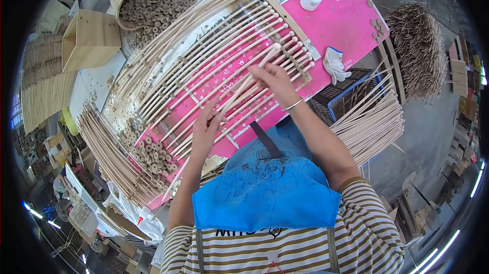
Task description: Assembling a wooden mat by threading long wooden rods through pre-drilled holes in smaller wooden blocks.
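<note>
Apron (pixel 265 202) of blue cloth covers the worker's front. Beyond it, the left hand (pixel 206 127) bends its fingers at the lower part of a knobbed stick (pixel 268 55); I can't tell whether they close on it. The right hand (pixel 275 80) pinches that stick below its knob, above a row of similar sticks (pixel 219 62) slanting across the pink tabletop (pixel 331 27). Wooden rings (pixel 155 158) lie heaped to the left. Farther off are a white glove (pixel 334 65), a red-capped bottle (pixel 310 1) and a tipped tub (pixel 118 0) spilling more rings.
</note>
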Motion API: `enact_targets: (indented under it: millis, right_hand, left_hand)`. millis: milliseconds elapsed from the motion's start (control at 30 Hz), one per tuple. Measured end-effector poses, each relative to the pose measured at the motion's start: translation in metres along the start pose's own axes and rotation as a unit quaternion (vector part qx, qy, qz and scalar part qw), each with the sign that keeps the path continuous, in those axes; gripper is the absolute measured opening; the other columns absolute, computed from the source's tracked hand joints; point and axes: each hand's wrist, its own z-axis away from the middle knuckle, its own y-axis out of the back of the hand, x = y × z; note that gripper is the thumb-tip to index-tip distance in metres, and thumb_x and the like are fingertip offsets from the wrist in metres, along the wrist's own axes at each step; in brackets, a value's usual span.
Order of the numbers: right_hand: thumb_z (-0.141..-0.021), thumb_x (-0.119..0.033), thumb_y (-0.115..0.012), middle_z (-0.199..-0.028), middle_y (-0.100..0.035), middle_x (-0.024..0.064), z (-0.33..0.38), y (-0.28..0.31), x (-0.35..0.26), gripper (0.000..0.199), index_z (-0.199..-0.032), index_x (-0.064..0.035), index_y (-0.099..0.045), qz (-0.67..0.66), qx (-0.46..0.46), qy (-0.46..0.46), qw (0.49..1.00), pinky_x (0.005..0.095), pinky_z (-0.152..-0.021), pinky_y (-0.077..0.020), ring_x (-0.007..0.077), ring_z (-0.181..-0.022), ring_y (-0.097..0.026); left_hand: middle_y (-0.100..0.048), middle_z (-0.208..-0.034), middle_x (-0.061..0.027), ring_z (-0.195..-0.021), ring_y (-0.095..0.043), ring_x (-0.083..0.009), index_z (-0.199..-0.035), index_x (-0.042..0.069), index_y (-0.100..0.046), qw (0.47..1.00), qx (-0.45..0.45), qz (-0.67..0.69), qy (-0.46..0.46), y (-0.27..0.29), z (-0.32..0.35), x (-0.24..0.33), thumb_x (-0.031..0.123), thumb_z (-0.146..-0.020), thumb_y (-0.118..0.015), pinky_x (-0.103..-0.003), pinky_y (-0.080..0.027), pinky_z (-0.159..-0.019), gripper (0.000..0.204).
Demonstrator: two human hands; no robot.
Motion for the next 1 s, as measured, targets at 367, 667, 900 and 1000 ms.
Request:
enact_targets:
  millis: [367,667,900,1000]
  right_hand:
    - [-0.099,-0.033,-0.069,-0.082,-0.062,-0.0063,0.01,0.012,-0.002,0.031,-0.115,-0.0068,-0.071,-0.044,-0.021,-0.034,0.998,0.0196,-0.064,-0.0473,0.0024,-0.069,-0.057]
    - [-0.098,-0.031,-0.071,-0.081,-0.063,-0.0069,0.0,0.03,0.001,0.021,-0.103,-0.0106,-0.068,-0.052,-0.012,-0.029,0.998,0.0181,-0.064,-0.0484,0.0013,-0.069,-0.059]
    - [-0.101,-0.036,-0.066,-0.081,-0.063,-0.0055,-0.018,0.041,0.007,0.025,-0.103,-0.0112,-0.065,0.017,0.033,-0.063,0.997,0.0189,-0.061,-0.048,0.0024,-0.066,-0.058]
    - [-0.105,-0.041,-0.059,-0.082,-0.063,-0.0039,-0.024,0.042,0.009,0.031,-0.103,-0.0108,-0.065,-0.071,0.053,-0.064,0.994,0.0195,-0.061,-0.0484,0.0033,-0.069,-0.059]
  left_hand:
    - [-0.071,-0.103,-0.0093,-0.089,-0.067,-0.0121,-0.132,-0.001,-0.065,1.0,-0.012,-0.01,-0.001,-0.005,-0.013,-0.007,0.009,-0.103,-0.056,-0.026,-0.053,-0.071,0.032]
    - [-0.071,-0.106,-0.0103,-0.087,-0.067,-0.0129,-0.13,0.002,-0.067,0.999,-0.013,-0.039,0.004,-0.006,-0.027,-0.015,0.006,-0.101,-0.058,-0.027,-0.053,-0.07,0.031]
    - [-0.071,-0.102,-0.0096,-0.082,-0.065,-0.0132,-0.129,0.004,-0.069,0.998,-0.009,-0.065,-0.019,-0.01,-0.042,-0.012,0.006,-0.1,-0.06,-0.027,-0.051,-0.07,0.03]
    - [-0.071,-0.1,-0.0092,-0.08,-0.064,-0.0129,-0.129,0.004,-0.069,0.998,0.016,-0.045,-0.048,-0.008,-0.046,-0.017,0.007,-0.1,-0.062,-0.027,-0.051,-0.071,0.03]
